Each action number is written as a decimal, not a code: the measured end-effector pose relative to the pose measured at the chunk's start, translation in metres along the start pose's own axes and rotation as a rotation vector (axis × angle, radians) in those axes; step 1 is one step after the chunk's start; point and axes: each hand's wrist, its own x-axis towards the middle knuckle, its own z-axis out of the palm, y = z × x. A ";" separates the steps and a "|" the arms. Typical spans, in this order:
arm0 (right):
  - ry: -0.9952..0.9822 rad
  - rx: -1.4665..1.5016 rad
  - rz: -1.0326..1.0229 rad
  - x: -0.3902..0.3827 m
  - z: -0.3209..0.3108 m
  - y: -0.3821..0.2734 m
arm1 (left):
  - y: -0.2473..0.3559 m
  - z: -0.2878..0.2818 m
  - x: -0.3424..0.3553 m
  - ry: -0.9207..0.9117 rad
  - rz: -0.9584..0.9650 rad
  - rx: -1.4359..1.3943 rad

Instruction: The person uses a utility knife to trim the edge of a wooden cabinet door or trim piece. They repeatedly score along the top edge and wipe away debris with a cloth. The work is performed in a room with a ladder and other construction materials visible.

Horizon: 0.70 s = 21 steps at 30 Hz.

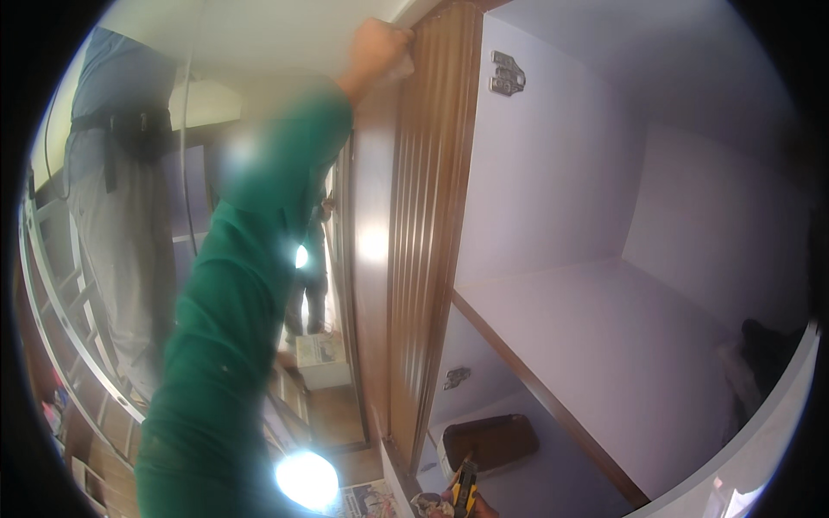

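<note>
- In the head view, reached up with the green-sleeved left hand (371, 52) to the upper end of the fluted brown panel (436, 173), along the cabinet's (553, 164) left edge.
- Had that grip folded over a small pale pad (401, 68), against or just beside the panel's top; could not tell for sure through the blur.
- Faced the panel from its upper left, with most of its length lying below and to the right of the left grip, and with its long axis running down toward the lower compartment (466, 341).
- Held the right hand (485, 509) low, near the panel's foot, clamped around a yellow-and-black tool (465, 489); had the left hand nearer to the panel's upper end.
- Saw a brown-topped container (505, 432) with a pale side inside the lower compartment, beneath the shelf's (570, 345) front edge; could not make out its contents.
- Saw a metal hinge (507, 74) fixed near the upper compartment's front left edge.
</note>
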 end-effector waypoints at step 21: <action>0.067 0.033 0.031 -0.005 -0.007 0.003 | -0.008 0.005 0.007 -0.177 -0.264 -0.236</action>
